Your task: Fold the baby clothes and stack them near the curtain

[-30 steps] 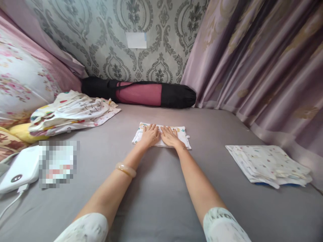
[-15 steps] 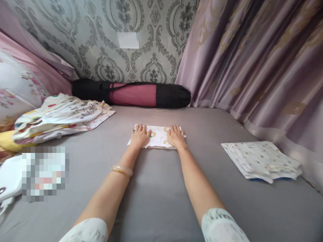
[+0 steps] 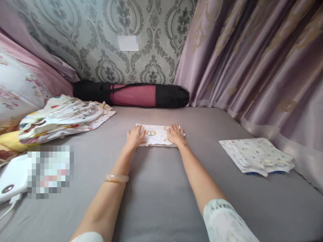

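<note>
At your far left, a puffed-up white floral bundle (image 3: 20, 90) leans in from the side, with a yellow cushion (image 3: 11, 142) below it. Nearer to you on the grey sheet (image 3: 156, 201) lies a white power bank (image 3: 15, 173) with a white cable (image 3: 8, 211) plugged into its near end; just right of it, a blocky blur hides something you cannot make out. Behind these, a loose heap of printed white clothes (image 3: 65, 116) spreads across the sheet. A long black bag with a dark pink middle (image 3: 133, 95) lies along the foot of the patterned wall (image 3: 153, 20), under a white sheet of paper (image 3: 128, 43). Your left arm wears a pale bangle (image 3: 116, 178), and your left hand (image 3: 135, 137) rests palm down on the left end of the folded white cloth (image 3: 156, 136), its fingers slightly spread and the thumb apart. That cloth lies flat in front of you on the sheet, between your hands, yellowish prints on top. Your right hand (image 3: 175, 134) lies palm down on its right end, fingers a little apart; a small white tag (image 3: 184, 134) pokes out beside it. Farther right, well apart, sits a folded stack of printed white clothes (image 3: 257, 154), near the mauve curtain (image 3: 239, 60).
</note>
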A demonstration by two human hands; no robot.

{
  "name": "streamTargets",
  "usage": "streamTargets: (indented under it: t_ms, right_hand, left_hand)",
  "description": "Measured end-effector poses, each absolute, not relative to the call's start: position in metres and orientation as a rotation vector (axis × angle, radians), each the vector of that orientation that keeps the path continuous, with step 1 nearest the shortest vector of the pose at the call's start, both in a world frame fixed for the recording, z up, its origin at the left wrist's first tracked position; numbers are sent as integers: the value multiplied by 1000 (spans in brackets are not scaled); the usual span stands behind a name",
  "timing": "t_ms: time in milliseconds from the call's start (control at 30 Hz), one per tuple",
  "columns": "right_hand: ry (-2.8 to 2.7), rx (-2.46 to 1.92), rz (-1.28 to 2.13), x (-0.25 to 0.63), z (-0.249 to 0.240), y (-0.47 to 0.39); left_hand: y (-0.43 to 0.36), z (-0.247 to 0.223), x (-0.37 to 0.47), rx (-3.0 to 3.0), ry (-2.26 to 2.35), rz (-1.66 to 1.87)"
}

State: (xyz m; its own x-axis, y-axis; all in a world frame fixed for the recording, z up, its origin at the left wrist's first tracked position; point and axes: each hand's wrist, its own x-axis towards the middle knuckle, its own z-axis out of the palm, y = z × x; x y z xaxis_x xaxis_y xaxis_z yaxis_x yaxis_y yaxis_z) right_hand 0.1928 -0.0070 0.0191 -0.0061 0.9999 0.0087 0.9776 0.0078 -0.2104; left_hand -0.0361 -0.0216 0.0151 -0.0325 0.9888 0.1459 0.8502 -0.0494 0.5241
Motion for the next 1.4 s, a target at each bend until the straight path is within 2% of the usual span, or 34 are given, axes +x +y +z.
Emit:
streamTargets:
  t_ms: [267,433,667,900,1200,1400]
  right_hand:
    - [-2217,-1973,209,195,30,-17]
    - [-2216,-2070,281,197,20,-18]
    - [-2229,-2085,308,200,18,-14]
    - [-2296,-2006,308,177,37,-16]
    - [-2368,-1948,282,158,22,-22]
    - [-2383,-2013,336,155,31,-19]
  left_hand:
    - [-22,12,-58,1611,1747,1345]
    - [-19,8,-61,1445,1739,1394]
    - [-18,13,-63,898,1587,1490]
    - [-19,17,-60,792,1533,1520]
    - [-21,21,-61,637,1460,1534]
    - [-19,23,-62,565,1411,1536]
